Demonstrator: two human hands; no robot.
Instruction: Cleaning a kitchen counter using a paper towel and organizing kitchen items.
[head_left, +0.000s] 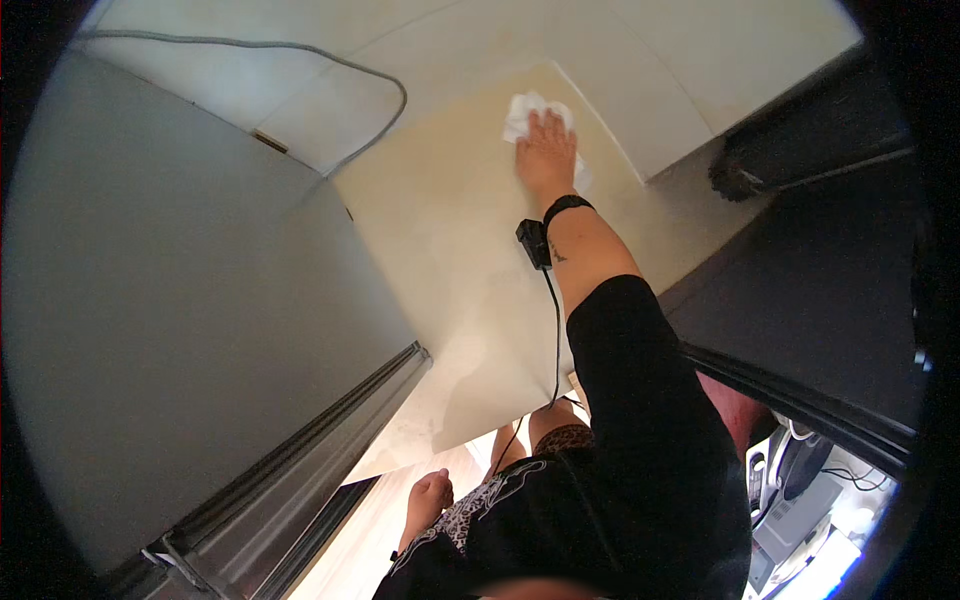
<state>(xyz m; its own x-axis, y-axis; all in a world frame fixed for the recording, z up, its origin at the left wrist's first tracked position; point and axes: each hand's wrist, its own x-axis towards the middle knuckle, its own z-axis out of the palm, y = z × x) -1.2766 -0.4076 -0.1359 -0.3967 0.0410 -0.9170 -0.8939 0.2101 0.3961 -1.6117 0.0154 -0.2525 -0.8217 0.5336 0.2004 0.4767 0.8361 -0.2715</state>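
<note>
My right hand (547, 154) lies flat on a crumpled white cloth or wipe (525, 112), pressing it on the pale cream surface (450, 225) near its far edge. A black band circles that wrist. Beside the forearm, a small black device (534, 244) with a thin black cable (557, 322) hangs over the surface. My left hand (429, 495) is low in front of my body, past the surface's near edge, with its fingers curled and nothing visible in them.
A grey panel (187, 300) stands on the left, with a metal-edged frame (315, 450) near me. A grey cable (300, 46) runs along the tiled wall (637, 67). Dark panels (810, 285) stand on the right, with a dark rolled-looking object (739, 176) behind.
</note>
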